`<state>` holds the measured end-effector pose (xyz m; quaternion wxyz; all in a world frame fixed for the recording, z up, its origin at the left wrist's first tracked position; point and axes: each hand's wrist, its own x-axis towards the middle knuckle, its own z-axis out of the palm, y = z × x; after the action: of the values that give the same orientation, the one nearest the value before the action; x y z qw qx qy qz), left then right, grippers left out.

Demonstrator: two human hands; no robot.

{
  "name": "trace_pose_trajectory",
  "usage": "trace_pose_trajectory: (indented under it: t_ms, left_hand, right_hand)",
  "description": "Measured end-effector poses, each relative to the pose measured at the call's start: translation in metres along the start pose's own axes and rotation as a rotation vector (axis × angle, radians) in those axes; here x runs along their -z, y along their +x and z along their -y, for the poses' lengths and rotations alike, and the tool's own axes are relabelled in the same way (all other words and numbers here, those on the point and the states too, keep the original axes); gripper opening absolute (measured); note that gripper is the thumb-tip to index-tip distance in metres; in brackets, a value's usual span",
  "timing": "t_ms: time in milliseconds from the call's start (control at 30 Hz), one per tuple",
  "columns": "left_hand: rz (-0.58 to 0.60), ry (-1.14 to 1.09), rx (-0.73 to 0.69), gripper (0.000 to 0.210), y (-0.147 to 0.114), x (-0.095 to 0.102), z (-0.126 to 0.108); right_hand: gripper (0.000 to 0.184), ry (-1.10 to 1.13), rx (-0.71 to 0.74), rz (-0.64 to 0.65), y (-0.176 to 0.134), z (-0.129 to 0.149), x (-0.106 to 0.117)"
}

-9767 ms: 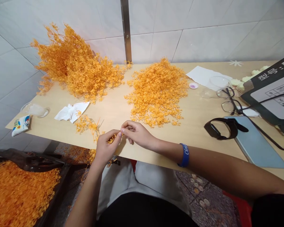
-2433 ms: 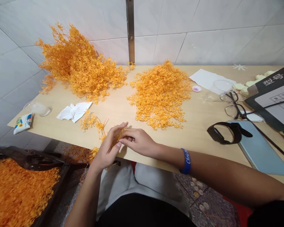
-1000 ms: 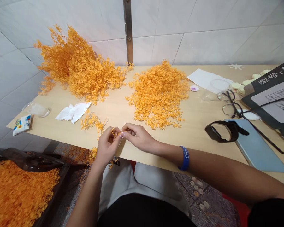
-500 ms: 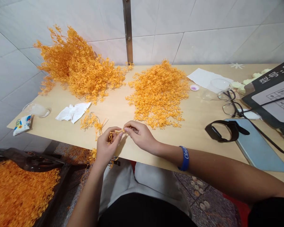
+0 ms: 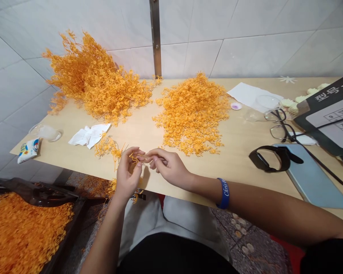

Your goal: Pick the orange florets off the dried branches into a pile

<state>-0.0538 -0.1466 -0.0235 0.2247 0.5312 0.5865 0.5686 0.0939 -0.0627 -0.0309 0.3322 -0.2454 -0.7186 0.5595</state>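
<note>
My left hand (image 5: pixel 128 173) is closed around a small orange plastic flower sprig (image 5: pixel 135 158), its thin stems showing between thumb and fingers. Right beside it, my right hand (image 5: pixel 170 167) meets the left fingertips with its index finger stretched out. Its thumb is apart from that finger, and I see nothing gripped there. Just left of my hands lie loose orange sprigs (image 5: pixel 105 146) on the table. A flat heap of orange sprigs (image 5: pixel 194 114) is spread beyond my hands, and a taller orange pile (image 5: pixel 94 80) stands at the back left.
The wooden table (image 5: pixel 137 131) runs along a tiled wall. On its left are a crumpled tissue (image 5: pixel 88 134), a clear cup (image 5: pixel 47 133) and a small packet (image 5: pixel 28 150). A phone (image 5: pixel 317 179), smartwatch (image 5: pixel 264 160) and glasses (image 5: pixel 278 131) lie right. A container of orange pieces (image 5: pixel 23 236) stands lower left.
The right thumb and index finger have loosened from their pinch, and the index finger now reaches toward the left fingertips. The left fingers have lifted slightly around the sprig.
</note>
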Motion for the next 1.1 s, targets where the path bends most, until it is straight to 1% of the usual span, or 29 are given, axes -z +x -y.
trace_pose_trajectory:
  t_ms: [33,67,167,233,300,367,467,533,667,767,867,933,967,1033,1100]
  left_hand:
    - [0.014,-0.024,-0.008,0.033,0.0,0.0,0.0]
    - [0.029,-0.048,-0.012,0.035,-0.001,0.001,0.001]
    - [0.076,-0.103,-0.009,0.04,-0.001,0.0,0.001]
    - [0.081,-0.102,-0.005,0.041,-0.001,0.0,0.002]
    - [0.076,-0.068,0.004,0.039,-0.001,-0.001,0.003]
    - [0.075,-0.033,0.035,0.039,0.0,-0.001,0.004]
    - [0.101,-0.007,0.102,0.042,0.002,-0.001,0.004]
    - [0.12,0.016,0.129,0.043,0.003,-0.001,0.003]
    - [0.088,0.049,0.119,0.042,0.003,-0.001,0.0]
    - [0.045,0.035,0.094,0.041,0.003,-0.002,0.0]
    - [-0.005,0.051,0.062,0.035,0.003,-0.003,0.001]
    - [-0.031,0.063,0.035,0.032,0.002,-0.002,0.001]
    - [-0.038,0.064,0.023,0.032,0.002,-0.002,0.002]
    - [-0.042,0.047,0.008,0.032,0.002,-0.002,0.003]
    - [-0.05,0.009,0.0,0.032,0.002,-0.002,0.004]
  right_hand:
    - [0.027,0.008,-0.032,0.004,0.0,-0.002,-0.001]
    - [0.029,-0.003,-0.045,-0.021,0.0,-0.004,-0.002]
    - [0.038,-0.09,0.017,-0.117,0.003,-0.006,0.0]
    - [0.041,-0.144,0.063,-0.132,0.004,-0.005,0.002]
    - [0.038,-0.156,0.067,-0.123,0.005,-0.004,0.002]
    - [0.031,-0.142,0.053,-0.096,0.005,-0.002,0.002]
    - [0.017,-0.154,0.038,-0.043,0.005,0.001,0.002]
    - [0.013,-0.183,0.051,-0.004,0.006,0.003,0.002]
    - [0.013,-0.188,0.094,0.055,0.006,0.005,0.003]
    - [0.017,-0.171,0.093,0.087,0.005,0.006,0.002]
    - [0.029,-0.18,0.112,0.132,0.004,0.007,0.001]
    - [0.04,-0.232,0.152,0.158,0.004,0.007,0.001]
    - [0.042,-0.274,0.181,0.172,0.004,0.007,0.0]
    - [0.036,-0.375,0.244,0.207,0.004,0.006,0.0]
    - [0.023,-0.476,0.285,0.253,0.004,0.006,0.0]
